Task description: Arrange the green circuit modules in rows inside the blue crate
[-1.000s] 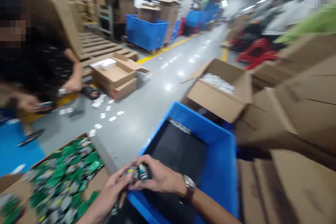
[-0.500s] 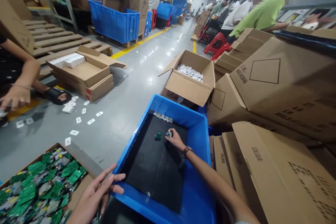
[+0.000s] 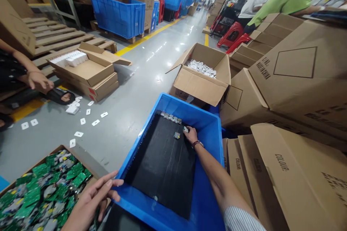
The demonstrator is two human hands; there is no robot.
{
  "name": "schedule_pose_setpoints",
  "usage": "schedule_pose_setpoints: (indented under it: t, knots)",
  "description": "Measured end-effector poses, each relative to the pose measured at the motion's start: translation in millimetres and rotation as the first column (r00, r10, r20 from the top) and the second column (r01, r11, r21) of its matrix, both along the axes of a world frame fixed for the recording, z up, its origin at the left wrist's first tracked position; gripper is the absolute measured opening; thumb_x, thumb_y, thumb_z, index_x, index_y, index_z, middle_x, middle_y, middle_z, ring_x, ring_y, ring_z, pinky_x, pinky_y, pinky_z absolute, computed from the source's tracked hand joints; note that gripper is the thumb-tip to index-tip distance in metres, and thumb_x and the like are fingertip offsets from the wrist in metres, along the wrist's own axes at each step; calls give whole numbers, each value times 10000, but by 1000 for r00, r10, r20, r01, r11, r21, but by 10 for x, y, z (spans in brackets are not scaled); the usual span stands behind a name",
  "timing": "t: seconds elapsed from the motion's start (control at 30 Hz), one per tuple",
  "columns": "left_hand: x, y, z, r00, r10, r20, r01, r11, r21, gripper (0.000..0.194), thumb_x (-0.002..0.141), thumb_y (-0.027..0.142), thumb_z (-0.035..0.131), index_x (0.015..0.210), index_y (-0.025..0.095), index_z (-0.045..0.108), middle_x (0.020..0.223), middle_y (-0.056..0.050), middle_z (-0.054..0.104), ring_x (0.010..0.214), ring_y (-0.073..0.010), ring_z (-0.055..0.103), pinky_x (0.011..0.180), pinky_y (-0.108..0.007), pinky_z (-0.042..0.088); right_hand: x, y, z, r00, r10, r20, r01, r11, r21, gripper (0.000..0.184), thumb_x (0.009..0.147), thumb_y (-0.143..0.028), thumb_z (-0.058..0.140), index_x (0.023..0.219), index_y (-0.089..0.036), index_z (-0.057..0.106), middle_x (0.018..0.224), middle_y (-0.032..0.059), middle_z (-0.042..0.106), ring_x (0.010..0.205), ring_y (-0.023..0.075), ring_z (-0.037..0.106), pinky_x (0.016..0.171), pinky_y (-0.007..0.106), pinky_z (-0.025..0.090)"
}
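My right hand [image 3: 191, 135] is closed on a small circuit board [image 3: 185, 129], partly hidden by the fingers, over the black sheet [image 3: 159, 158] in the blue bin [image 3: 208, 140]. Just left of these fingers, a loose small board [image 3: 176, 135] lies grey face up with a yellow spot. Along the sheet's far edge runs a row of small grey boards [image 3: 170, 117]. My left hand [image 3: 93, 198] is open, its fingers spread at the bin's near left rim. Below and left of it, a carton holds a heap of green circuit boards [image 3: 32, 191].
White plates [image 3: 78, 134] lie scattered on the floor near a co-worker's hand [image 3: 39, 80] and foot. Beyond the bin stands an open carton [image 3: 204, 90] with white parts. Large cartons [image 3: 292, 75] crowd the right side. An open box [image 3: 89, 72] with white pieces sits at left.
The view has shifted slightly. My right hand has moved right and away from me. Beside it a green face showed before; now a grey-faced board lies farther right. The co-worker's hand has moved.
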State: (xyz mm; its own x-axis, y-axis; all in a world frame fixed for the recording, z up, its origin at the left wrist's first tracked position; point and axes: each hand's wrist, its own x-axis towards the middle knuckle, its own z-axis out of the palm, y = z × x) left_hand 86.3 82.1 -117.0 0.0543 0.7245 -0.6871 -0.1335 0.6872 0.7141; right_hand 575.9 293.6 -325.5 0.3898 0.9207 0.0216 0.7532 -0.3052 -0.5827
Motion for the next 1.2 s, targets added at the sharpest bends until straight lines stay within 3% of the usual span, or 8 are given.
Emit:
schedule_pose_setpoints:
  t: [0.13, 0.33, 0.47, 0.53, 0.6, 0.73, 0.87, 1.2]
  knots:
    - [-30, 2, 11, 1000, -3, 26, 4, 999, -42, 731, 708, 664, 783, 1261, 194, 698, 904, -107, 762, 548, -153, 572, 444, -242, 477, -1, 126, -98, 998, -60, -29, 61, 996, 62, 417, 717, -254, 646, 1113, -129, 690, 1012, 139, 732, 1011, 272, 664, 957, 404, 515]
    - [55, 11, 108, 980, 192, 46, -189, 980, -69, 589, 753, 592, 784, 1134, 145, 740, 877, -115, 753, 558, -158, 586, 418, -227, 468, -126, 176, -70, 995, -70, -72, 80, 986, 148, 408, 814, -329, 601, 1167, -130, 655, 1044, 145, 721, 959, 254, 681, 860, 380, 555]
    - [72, 76, 153, 891, 450, 54, -436, 883, -172, 347, 906, 386, 664, 1124, 123, 727, 969, -136, 750, 657, -181, 672, 497, -239, 552, -260, -87, 1, 974, 217, 57, -222, 970, 97, 418, 839, -443, 609, 1149, -168, 670, 1148, 145, 673, 1005, 256, 643, 904, 385, 522]
    - [42, 97, 147, 855, 515, 57, -490, 840, -234, 312, 941, 335, 611, 1150, 127, 714, 998, -138, 744, 717, -199, 706, 581, -278, 609, -289, -226, 20, 894, 437, 97, -434, 900, -46, 413, 800, -441, 666, 1141, -208, 672, 1145, 104, 663, 994, 236, 631, 902, 353, 507]
    - [-4, 97, 121, 841, 537, 72, -503, 823, -262, 315, 949, 333, 603, 1175, 138, 704, 991, -128, 740, 732, -202, 717, 626, -303, 633, -261, -315, 21, 855, 505, 118, -488, 860, -147, 369, 789, -399, 675, 1115, -226, 678, 1113, 80, 658, 985, 219, 619, 907, 324, 489]
    - [-98, 67, 33, 834, 544, 96, -508, 824, -252, 305, 949, 321, 613, 1182, 147, 702, 969, -111, 734, 737, -193, 719, 635, -296, 639, -57, -305, -14, 968, 209, 137, -206, 978, -37, 363, 772, -266, 596, 1116, -186, 680, 1073, 108, 662, 1015, 244, 602, 950, 354, 475]
    - [-164, 60, -60, 828, 553, 88, -513, 812, -277, 335, 949, 350, 607, 1200, 148, 699, 1031, -126, 731, 771, -211, 724, 653, -334, 649, 128, -153, -61, 995, -74, 72, 69, 995, 70, 451, 686, -185, 549, 1108, -117, 694, 1038, 163, 688, 1065, 285, 600, 984, 381, 468]
    - [-369, 2, -292, 827, 541, 150, -489, 826, -279, 367, 892, 364, 701, 1179, 136, 701, 1054, -138, 737, 839, -271, 732, 665, -390, 656, 12, 88, -41, 976, -219, -9, 219, 968, 127, 445, 655, -176, 522, 1051, -79, 699, 960, 160, 711, 944, 276, 639, 908, 403, 515]
